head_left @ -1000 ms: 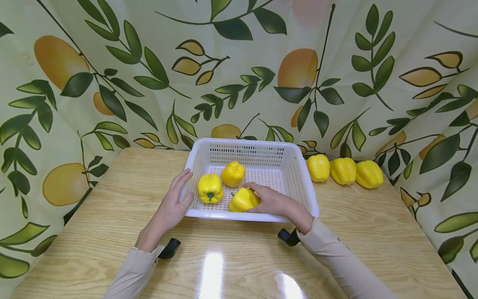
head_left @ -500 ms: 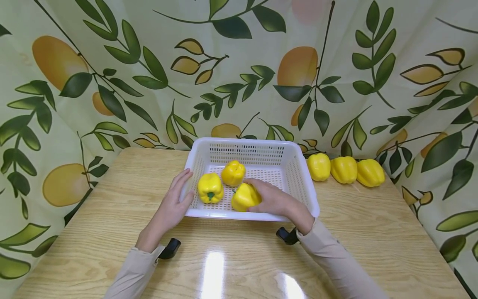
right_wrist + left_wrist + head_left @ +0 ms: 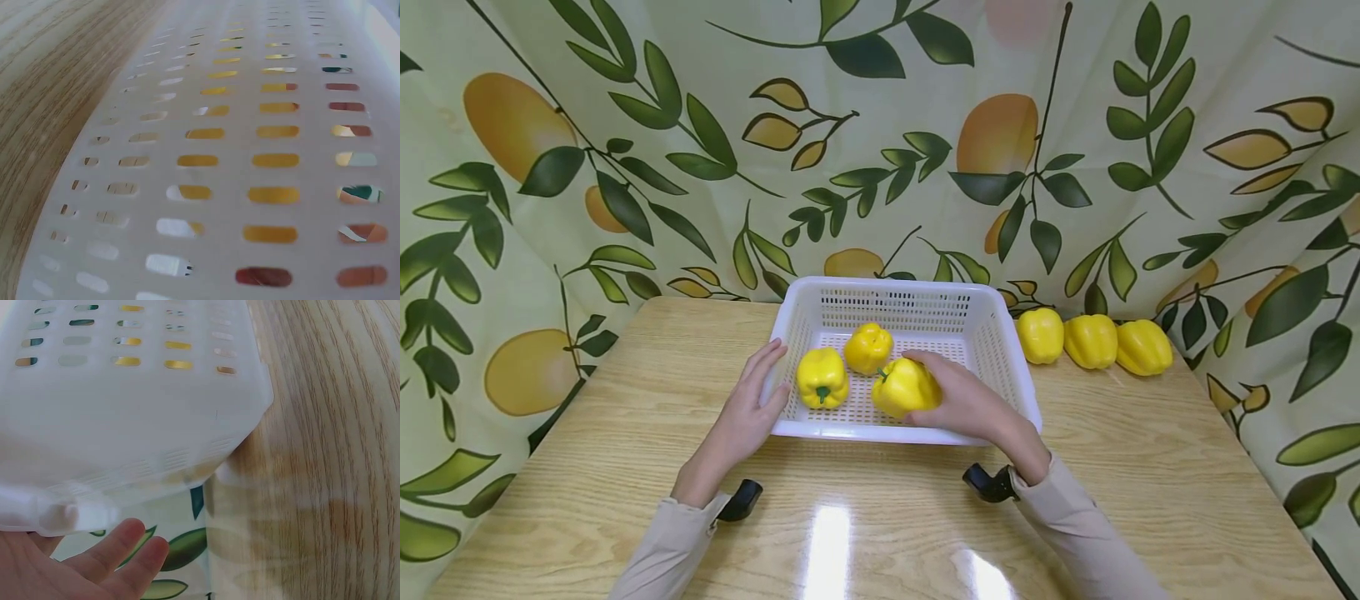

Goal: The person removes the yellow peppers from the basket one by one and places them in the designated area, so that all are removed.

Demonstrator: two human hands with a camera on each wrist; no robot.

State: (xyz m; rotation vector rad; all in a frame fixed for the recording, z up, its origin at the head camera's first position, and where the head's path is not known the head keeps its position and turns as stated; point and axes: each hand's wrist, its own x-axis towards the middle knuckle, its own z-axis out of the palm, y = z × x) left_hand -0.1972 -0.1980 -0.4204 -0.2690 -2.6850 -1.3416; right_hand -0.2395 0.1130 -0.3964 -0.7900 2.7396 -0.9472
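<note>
A white perforated plastic basket (image 3: 992, 354) stands on the wooden table. My right hand (image 3: 966, 398) reaches over its front rim and grips a yellow bell pepper (image 3: 904, 389), its green stem pointing left. Two more yellow peppers sit on the basket floor: one at the left (image 3: 822, 377) with its stem toward me, and another behind (image 3: 869, 348). My left hand (image 3: 747, 408) rests against the left side of the basket, fingers extended along the rim. The left wrist view shows its fingertips (image 3: 153, 550) loosely straight beside the basket wall. In the right wrist view the slotted wall (image 3: 231, 178) hides the hand mostly.
Three yellow peppers lie in a row on the table right of the basket: a near one (image 3: 1040, 336), a middle one (image 3: 1090, 342) and an outer one (image 3: 1143, 347). A leaf-and-fruit patterned curtain (image 3: 880, 108) hangs behind the wooden table (image 3: 647, 417).
My right hand has shifted slightly right and raised the pepper it holds, turning it so its stem shows more. The left hand and basket stay in place.
</note>
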